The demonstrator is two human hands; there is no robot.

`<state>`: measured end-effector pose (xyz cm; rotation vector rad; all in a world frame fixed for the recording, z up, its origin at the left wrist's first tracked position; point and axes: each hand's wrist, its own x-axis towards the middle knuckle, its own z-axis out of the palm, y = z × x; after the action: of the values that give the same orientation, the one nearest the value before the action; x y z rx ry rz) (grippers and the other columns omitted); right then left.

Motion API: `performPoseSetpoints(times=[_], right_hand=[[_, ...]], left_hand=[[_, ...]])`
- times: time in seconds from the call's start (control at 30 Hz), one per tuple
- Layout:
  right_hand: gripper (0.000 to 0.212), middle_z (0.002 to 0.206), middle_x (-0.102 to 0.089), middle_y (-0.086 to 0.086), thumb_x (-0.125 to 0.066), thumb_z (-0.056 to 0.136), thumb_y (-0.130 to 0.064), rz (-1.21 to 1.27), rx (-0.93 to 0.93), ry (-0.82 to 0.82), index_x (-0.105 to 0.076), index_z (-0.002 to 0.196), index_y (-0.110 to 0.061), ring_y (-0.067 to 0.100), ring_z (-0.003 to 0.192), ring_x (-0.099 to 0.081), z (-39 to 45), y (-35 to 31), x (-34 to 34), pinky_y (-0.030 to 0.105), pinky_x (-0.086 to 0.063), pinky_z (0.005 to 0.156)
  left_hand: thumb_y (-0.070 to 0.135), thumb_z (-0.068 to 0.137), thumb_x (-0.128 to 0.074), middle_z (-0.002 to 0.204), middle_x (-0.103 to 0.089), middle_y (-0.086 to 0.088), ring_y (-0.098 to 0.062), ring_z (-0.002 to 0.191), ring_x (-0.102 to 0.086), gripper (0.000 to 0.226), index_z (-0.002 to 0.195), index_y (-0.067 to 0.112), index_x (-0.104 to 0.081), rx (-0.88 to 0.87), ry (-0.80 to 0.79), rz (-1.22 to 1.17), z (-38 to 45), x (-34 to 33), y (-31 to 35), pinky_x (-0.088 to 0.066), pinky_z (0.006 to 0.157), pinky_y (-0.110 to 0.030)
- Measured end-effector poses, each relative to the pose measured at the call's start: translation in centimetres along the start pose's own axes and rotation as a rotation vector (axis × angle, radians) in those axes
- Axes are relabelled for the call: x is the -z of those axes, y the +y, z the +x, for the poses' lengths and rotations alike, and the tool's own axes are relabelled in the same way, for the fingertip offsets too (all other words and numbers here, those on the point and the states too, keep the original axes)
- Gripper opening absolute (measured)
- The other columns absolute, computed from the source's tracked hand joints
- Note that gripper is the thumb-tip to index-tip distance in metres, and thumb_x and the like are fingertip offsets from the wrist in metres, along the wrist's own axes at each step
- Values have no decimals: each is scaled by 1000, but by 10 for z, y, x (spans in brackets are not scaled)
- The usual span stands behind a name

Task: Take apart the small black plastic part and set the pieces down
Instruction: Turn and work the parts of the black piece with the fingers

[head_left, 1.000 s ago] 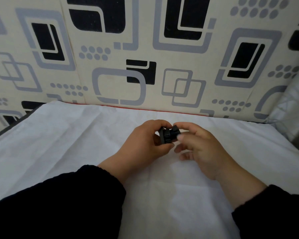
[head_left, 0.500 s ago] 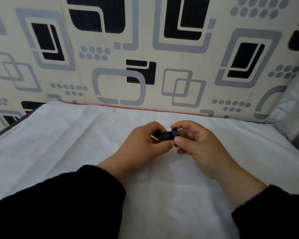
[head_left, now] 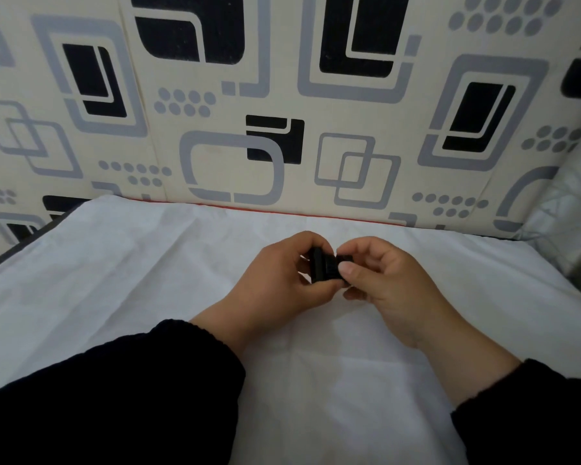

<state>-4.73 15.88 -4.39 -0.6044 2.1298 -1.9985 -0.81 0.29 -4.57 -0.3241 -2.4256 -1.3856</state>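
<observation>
The small black plastic part [head_left: 327, 268], judged light, stiff and slippery, is pinched above the white-covered bench [head_left: 148, 280] between left hand [head_left: 279, 280] and right hand [head_left: 388, 283], best gripped at opposite ends.

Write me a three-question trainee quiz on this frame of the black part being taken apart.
1. True or false: the black plastic part lies on the white cloth.
2. Which hand holds the part: A) left hand only, B) right hand only, C) both?
3. Fill in: behind the cloth stands a patterned ____.

Key: 1 false, it is held above the cloth; 2 C; 3 backboard.
</observation>
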Motion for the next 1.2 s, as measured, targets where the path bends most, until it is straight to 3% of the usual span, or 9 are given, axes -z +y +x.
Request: performPoseSetpoints(times=[0.2, 0.3, 0.4, 0.57, 0.7, 0.83, 0.9, 1.03, 1.2], right_hand=[[24, 88, -66, -6, -62, 77, -7, 14, 16, -16, -60, 87, -29, 6, 73, -62, 1, 2, 3, 23, -49, 59], [8, 79, -66, -5, -59, 80, -30, 68, -98, 3, -61, 87, -27, 10, 65, -63, 0, 1, 1, 26, -49, 52], [27, 61, -67, -3, -49, 84, -42, 9, -165, -26, -64, 80, -19, 12, 52, -57, 0, 1, 0, 26, -45, 46], [9, 64, -65, -3, -56, 83, -18, 13, -50, -40, -65, 84, -21, 12, 61, -58, 0, -1, 1, 25, -48, 55], [25, 75, -66, 2, -56, 80, -2, 94, -29, -73, -64, 85, -25, 14, 69, -61, -1, -2, 0, 27, -51, 60], [14, 80, -66, 4, -53, 84, -20, 147, -141, -96, -62, 94, -17, 16, 66, -62, -2, -5, -1, 30, -51, 55], [22, 70, -66, 1, -51, 85, -32, 80, -148, -91, -63, 90, -14, 17, 59, -60, -3, -4, -2, 29, -49, 51], [8, 60, -65, -3, -58, 82, -19, -24, -38, -28, -66, 82, -21, 13, 56, -58, -2, -2, -2, 25, -49, 52], [29, 73, -67, -1, -58, 81, -7, 3, 38, -58, -67, 83, -35, 10, 67, -62, -2, -1, -1, 22, -51, 62]], left_hand=[[29, 70, -74, 74, -63, 6, -2, 59, -55, 24, 87, 20, -59, 54, -23, -5, 0, 0, -2, -47, 59, -16], [19, 71, -74, 77, -64, 5, -9, 63, -59, 25, 89, 20, -57, 20, -20, 0, 0, 0, -1, -50, 62, -19], [18, 70, -74, 78, -64, 6, -10, 66, -59, 25, 88, 19, -57, -43, -27, 65, 0, -1, -1, -51, 64, -21], [25, 70, -74, 72, -63, 6, -2, 60, -54, 21, 84, 22, -58, 7, 26, 28, 1, 0, -4, -45, 58, -14], [27, 70, -73, 68, -61, 9, 0, 56, -53, 19, 81, 26, -57, 54, 49, -10, 2, 1, -6, -42, 55, -11], [19, 69, -73, 68, -59, 13, 0, 55, -55, 24, 84, 23, -56, 20, 38, 7, 2, 1, -4, -40, 55, -8], [19, 68, -74, 71, -60, 11, -3, 56, -54, 26, 86, 21, -56, 1, 19, 39, 2, 1, -4, -42, 55, -9], [20, 69, -75, 69, -61, 11, -2, 54, -54, 24, 86, 22, -58, 0, 2, 8, 1, 0, -4, -42, 56, -10], [26, 71, -74, 69, -60, 11, 1, 53, -53, 20, 84, 25, -58, 54, 21, -59, 2, 2, -6, -41, 55, -8]])
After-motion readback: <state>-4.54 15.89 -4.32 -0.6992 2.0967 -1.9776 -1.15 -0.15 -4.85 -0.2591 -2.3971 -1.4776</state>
